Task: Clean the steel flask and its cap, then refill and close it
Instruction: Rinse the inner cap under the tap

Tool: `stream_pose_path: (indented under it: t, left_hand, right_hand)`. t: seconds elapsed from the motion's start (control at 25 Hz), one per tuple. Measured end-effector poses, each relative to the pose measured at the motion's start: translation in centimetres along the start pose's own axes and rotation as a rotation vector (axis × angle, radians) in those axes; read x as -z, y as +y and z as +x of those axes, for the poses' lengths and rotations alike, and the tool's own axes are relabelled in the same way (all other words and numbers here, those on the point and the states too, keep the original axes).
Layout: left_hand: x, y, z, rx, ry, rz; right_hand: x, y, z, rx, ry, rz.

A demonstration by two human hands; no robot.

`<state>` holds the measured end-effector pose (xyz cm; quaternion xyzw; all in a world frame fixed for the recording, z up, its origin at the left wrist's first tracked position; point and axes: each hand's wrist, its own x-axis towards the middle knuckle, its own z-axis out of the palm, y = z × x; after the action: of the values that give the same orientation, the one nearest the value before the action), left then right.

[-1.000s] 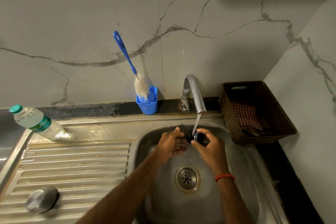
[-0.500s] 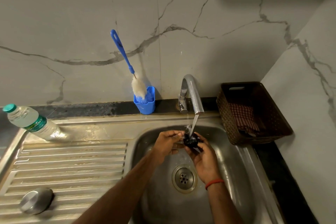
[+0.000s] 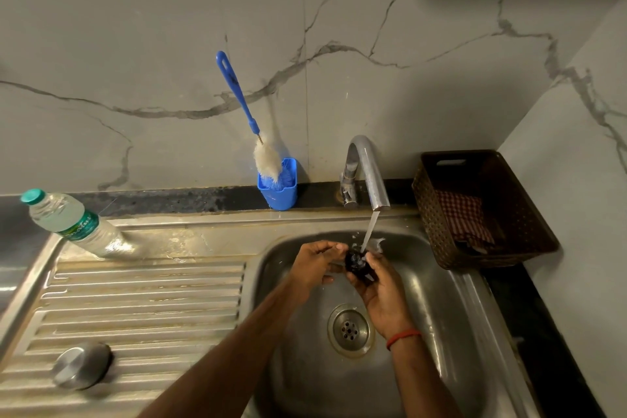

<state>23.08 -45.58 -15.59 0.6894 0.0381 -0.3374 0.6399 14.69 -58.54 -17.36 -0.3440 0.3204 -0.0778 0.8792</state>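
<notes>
A small black cap sits under the stream from the steel tap, over the sink basin. My right hand cups and grips the cap from below. From the left, my left hand has its curled fingertips and thumb on the cap's side. Water splashes off the cap. A round steel object, apparently the flask seen end on, stands on the drainboard at the lower left, away from both hands.
A plastic water bottle with a green cap stands at the drainboard's back left. A blue bottle brush stands in a blue holder by the wall. A brown basket holding a checked cloth is right of the sink. The drain lies below my hands.
The cap has been turned in my hands under the water, from a side-on hold to a lower, cupped hold. Both hands stay under the tap.
</notes>
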Motion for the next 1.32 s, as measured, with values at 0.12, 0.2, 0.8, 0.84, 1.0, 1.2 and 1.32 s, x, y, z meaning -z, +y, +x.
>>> stream_pose_path:
  t: [0.12,0.2,0.8,0.84,1.0,1.2,1.32]
  left_hand:
    - [0.0,0.0,0.1,0.031,0.037,-0.004]
    - [0.1,0.1,0.2,0.044,0.042,0.007]
    - [-0.9,0.2,-0.3,-0.059,-0.204,0.003]
    - [-0.9,0.0,-0.1,-0.079,-0.187,0.013]
    - [-1.4,0.1,0.6,0.075,0.006,-0.205]
    - [-2.5,0.9,0.4,0.357,0.037,-0.402]
    - [-3.2,1.4,-0.2,0.478,-0.013,-0.361]
  right_hand:
    - [0.0,-0.1,0.2,-0.027,0.039,-0.013]
    - [-0.2,-0.2,0.3,-0.028,0.035,-0.121]
    - [-0.9,-0.1,1.1,-0.026,0.0,-0.581]
    - [-0.8,-0.5,1.1,-0.028,-0.019,-0.586]
    - [0.2,-1.5,0.7,0.074,-0.089,-0.77]
    - [-0.1,-0.9,0.9,0.26,-0.106,-0.882]
    - [-1.3,-1.1,0.5,0.317,-0.167,-0.897]
